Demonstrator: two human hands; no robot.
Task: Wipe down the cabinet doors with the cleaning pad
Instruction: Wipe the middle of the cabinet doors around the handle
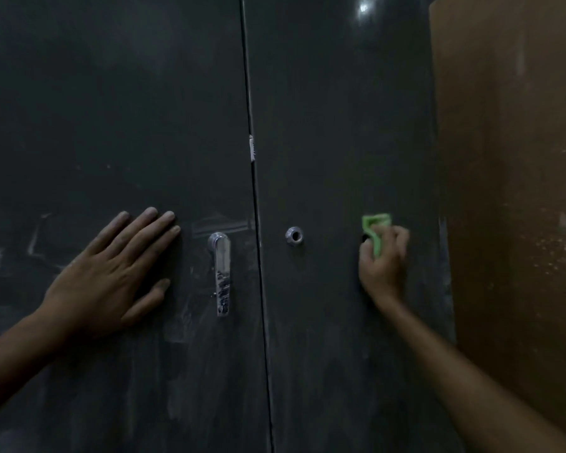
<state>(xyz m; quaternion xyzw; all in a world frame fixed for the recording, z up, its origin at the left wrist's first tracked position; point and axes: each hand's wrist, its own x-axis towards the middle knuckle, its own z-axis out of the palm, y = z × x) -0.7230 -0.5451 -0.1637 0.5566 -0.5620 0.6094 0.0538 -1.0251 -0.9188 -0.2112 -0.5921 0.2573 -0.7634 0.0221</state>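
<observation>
Two dark grey cabinet doors fill the view, the left door [111, 125] and the right door [340, 125], split by a thin vertical gap. My left hand [111, 273] lies flat on the left door with straight fingers, just left of a chrome lever handle [222, 273]. My right hand [384, 259] grips a green cleaning pad [374, 228] and holds it against the right door, near that door's right edge. Most of the pad is hidden under my fingers.
A round chrome lock ring [294, 236] sits on the right door between the gap and my right hand. A brown wall or panel [510, 191] stands right of the cabinet. Pale dusty smears mark the left door around the handle.
</observation>
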